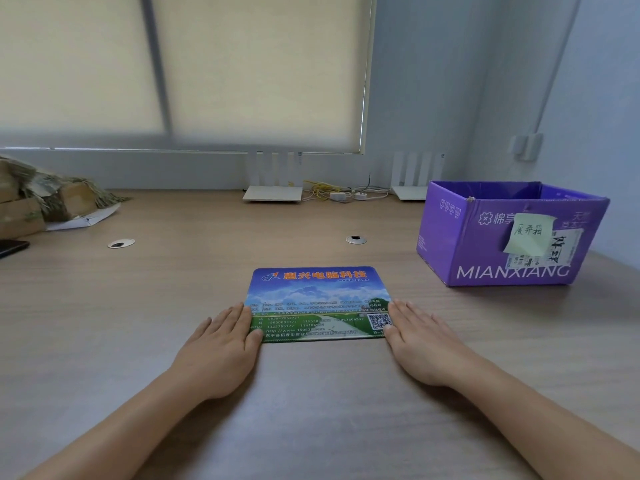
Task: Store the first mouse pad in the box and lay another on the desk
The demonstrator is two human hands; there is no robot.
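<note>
A flat rectangular printed mouse pad [317, 303] lies near the front edge of the wooden desk [173, 289]. The left hand [221, 348] and right hand [420, 344] rest flat with fingers stretched open, touching its side edges. The purple cardboard box [498, 237] stands toward the right edge.

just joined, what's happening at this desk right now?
A person has both hands flat on the desk, the left hand and right hand at the near corners of a printed mouse pad. The thumbs touch its edges; it is not lifted and lies flat. The open purple box stands to the right, apart from the pad. Its inside is not visible. No second pad is in sight.
</note>
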